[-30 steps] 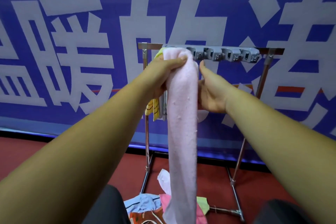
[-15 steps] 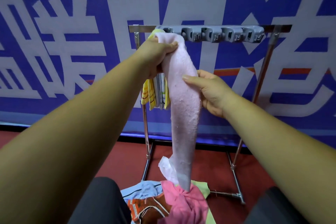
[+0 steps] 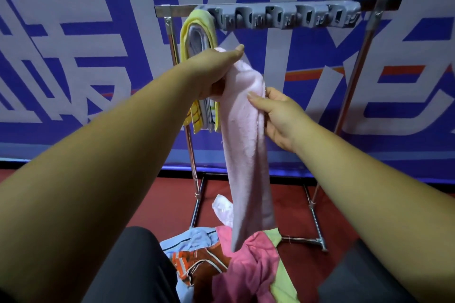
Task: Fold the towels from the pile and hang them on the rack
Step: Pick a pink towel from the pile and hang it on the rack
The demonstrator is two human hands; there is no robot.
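A long pale pink towel (image 3: 248,155) hangs folded lengthwise below the rack's top bar. My left hand (image 3: 214,69) grips its top end. My right hand (image 3: 278,115) pinches its right edge a little lower down. The metal rack (image 3: 354,61) stands in front of me, with a grey clip strip (image 3: 283,17) along its top bar. A yellow towel and a grey towel (image 3: 199,39) hang together at the bar's left end. The pile of towels (image 3: 234,265) lies on the floor by my knees, pink, blue, green and brown.
A blue banner with large white characters (image 3: 73,56) fills the wall behind the rack. The floor (image 3: 290,204) is dark red. The rack's feet (image 3: 317,243) stick out toward me at the lower right. My dark trouser legs frame the pile.
The pink towel has come down from the rack's top bar to well below it, both hands lowering with it. My right hand moved from behind the towel to its right edge.
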